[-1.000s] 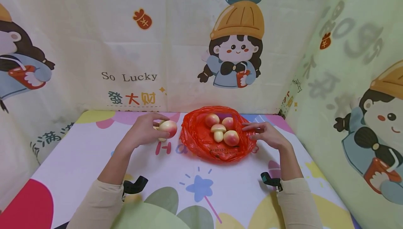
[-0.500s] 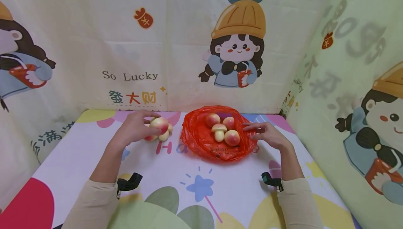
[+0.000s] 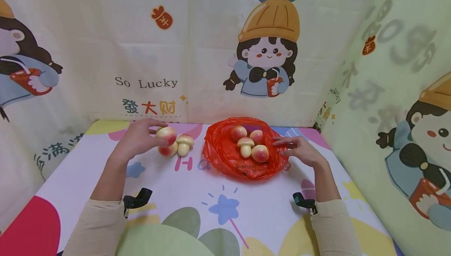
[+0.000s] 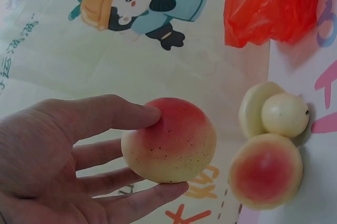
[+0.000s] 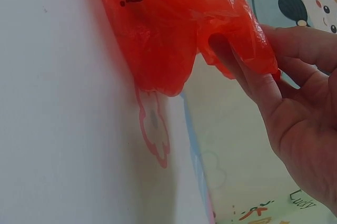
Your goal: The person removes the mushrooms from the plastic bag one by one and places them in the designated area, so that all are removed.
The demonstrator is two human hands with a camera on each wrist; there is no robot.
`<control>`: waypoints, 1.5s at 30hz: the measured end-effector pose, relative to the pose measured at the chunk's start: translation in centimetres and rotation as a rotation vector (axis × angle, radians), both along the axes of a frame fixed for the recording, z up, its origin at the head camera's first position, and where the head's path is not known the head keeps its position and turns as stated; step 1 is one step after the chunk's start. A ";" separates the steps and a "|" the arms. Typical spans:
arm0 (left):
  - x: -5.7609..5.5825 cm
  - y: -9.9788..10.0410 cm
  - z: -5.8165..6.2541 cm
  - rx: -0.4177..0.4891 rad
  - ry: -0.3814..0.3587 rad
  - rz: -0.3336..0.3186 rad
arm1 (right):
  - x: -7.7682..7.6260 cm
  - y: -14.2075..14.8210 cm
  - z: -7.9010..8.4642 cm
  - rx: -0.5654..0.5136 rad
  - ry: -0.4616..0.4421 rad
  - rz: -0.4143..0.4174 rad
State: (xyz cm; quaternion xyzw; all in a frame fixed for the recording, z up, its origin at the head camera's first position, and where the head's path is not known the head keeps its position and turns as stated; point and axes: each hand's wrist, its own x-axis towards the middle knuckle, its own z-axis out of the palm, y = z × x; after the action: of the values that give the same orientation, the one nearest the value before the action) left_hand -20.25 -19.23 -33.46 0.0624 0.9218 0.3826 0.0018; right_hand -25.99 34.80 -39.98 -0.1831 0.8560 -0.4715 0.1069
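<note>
My left hand (image 3: pixel 137 140) holds a toy mushroom (image 4: pixel 171 140) by its round, pink-and-cream cap, thumb on one side and fingers on the other. Just beyond it on the table lie two more: a mushroom with a pale stem (image 3: pixel 184 145) and one showing its pink cap (image 4: pixel 266 171). A red plastic bag (image 3: pixel 218 160), its mouth spread wide, sits at the middle of the table. Inside it are several similar mushrooms (image 3: pixel 260 154). At the bag's right side, my right hand (image 3: pixel 301 151) pinches the rim, with the red film (image 5: pixel 245 39) between thumb and fingers.
A printed cloth (image 3: pixel 225 244) covers the table. Curtains with cartoon figures hang at the back (image 3: pixel 204 52) and on both sides, close to the table edges. A black wrist camera (image 3: pixel 137 199) is strapped to each sleeve.
My left hand has moved left with the held mushroom, away from the bag, uncovering the two mushrooms on the table. The right hand has stayed at the bag's rim.
</note>
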 end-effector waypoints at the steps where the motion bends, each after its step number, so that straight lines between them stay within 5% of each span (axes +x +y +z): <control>1: 0.0 -0.2 0.0 0.001 -0.003 0.004 | 0.0 0.0 0.0 0.001 0.004 0.001; 22: -0.5 -4.1 -0.6 -0.075 -0.098 0.038 | -0.2 0.2 -0.2 -0.019 -0.003 0.030; 45: -1.5 -5.7 -2.9 -0.139 -0.169 0.017 | -0.1 0.0 0.1 -0.021 0.010 0.038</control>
State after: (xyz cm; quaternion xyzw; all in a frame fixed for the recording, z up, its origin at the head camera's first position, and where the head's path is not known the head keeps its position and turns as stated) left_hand -21.73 -24.88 -36.33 0.0217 0.9431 0.3218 0.0807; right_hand -26.11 34.80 -39.83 -0.2028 0.8480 -0.4772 0.1098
